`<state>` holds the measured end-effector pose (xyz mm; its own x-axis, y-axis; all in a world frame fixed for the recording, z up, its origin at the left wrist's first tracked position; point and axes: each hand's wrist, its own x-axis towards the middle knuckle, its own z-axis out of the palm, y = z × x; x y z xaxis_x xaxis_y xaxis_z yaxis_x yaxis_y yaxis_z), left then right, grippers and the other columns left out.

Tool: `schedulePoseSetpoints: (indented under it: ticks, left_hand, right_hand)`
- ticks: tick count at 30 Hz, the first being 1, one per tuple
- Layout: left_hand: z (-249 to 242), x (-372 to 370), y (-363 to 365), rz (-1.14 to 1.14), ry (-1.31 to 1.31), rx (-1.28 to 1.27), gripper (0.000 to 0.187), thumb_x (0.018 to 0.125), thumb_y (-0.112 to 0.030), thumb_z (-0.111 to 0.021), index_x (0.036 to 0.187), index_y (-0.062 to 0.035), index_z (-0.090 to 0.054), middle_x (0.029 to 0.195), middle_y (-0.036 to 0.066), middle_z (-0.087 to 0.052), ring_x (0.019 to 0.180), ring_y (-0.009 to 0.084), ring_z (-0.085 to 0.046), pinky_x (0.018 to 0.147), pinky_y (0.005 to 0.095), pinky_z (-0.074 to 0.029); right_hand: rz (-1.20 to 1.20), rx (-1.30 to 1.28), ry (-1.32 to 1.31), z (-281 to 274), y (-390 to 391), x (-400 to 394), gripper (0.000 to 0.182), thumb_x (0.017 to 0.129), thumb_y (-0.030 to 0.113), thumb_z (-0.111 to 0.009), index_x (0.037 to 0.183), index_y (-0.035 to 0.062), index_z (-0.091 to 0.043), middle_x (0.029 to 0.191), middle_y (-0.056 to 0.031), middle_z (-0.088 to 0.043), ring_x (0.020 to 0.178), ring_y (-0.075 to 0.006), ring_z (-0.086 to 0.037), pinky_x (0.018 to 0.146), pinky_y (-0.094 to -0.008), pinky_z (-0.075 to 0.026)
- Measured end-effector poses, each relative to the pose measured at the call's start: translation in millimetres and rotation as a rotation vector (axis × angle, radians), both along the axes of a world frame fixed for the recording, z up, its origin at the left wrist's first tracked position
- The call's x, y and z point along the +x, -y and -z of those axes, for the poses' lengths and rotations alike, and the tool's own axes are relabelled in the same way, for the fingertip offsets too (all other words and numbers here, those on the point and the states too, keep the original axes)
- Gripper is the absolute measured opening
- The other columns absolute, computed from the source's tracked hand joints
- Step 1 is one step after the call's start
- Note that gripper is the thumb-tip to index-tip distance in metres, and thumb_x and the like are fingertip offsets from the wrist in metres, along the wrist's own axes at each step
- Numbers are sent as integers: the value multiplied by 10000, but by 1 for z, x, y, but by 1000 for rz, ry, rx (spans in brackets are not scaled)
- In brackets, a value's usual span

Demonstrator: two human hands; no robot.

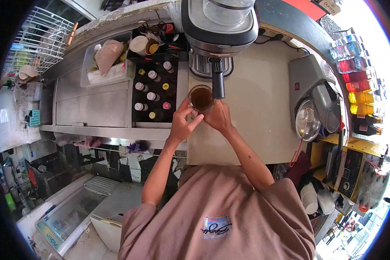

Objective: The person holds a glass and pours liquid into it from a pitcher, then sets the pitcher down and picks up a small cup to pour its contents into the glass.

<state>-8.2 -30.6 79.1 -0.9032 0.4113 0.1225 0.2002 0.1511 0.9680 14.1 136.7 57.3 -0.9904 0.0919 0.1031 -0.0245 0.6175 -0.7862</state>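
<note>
A clear glass cup point(202, 99) of dark brown liquid is held between my two hands, over the counter's edge in front of the espresso machine point(221, 37). My left hand point(184, 123) is closed on the cup's left and near side, with the thumb at its lower edge. My right hand point(219, 116) wraps the right side, its fingers partly hidden behind the cup. Just beyond my right hand, the black portafilter handle point(219, 84) points toward me from the machine. Below it sits the machine's drip tray point(199, 67).
On the left, a black crate point(136, 115) holds several capped bottles, beside a clear plastic bin point(86, 73) with bags. The beige countertop point(260, 95) extends right to a grey machine point(305, 71) and a metal strainer bowl point(307, 117). Coloured bottles point(359, 84) stand farther right.
</note>
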Motion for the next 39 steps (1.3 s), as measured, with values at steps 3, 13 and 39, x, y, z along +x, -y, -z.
schedulePoseSetpoints:
  ticks: [3,13,39]
  left_hand:
    - [-1,-4,2,31,39,6,260,798,-90,-741,725,49,-533,1325,184,-596,1009,237,-613,870,327,-466]
    - [25,-30,11,235,186,66,200,828,-94,-707,957,54,-672,1226,68,-594,1084,158,-534,967,318,-393]
    - [65,-8,9,5,406,307,340,897,13,-613,1227,14,-531,1255,77,-567,1178,154,-543,1010,299,-422]
  right_hand:
    - [-7,37,60,0,1,1,432,736,215,-800,1072,23,-608,909,-170,-700,830,-377,-682,711,-462,-552]
    - [241,21,-37,0,15,7,615,720,259,-846,1195,33,-526,1050,-138,-646,937,-370,-665,736,-471,-553]
    - [157,11,-144,6,1,23,585,793,108,-755,1299,3,-483,1222,-173,-603,1108,-383,-585,922,-452,-504]
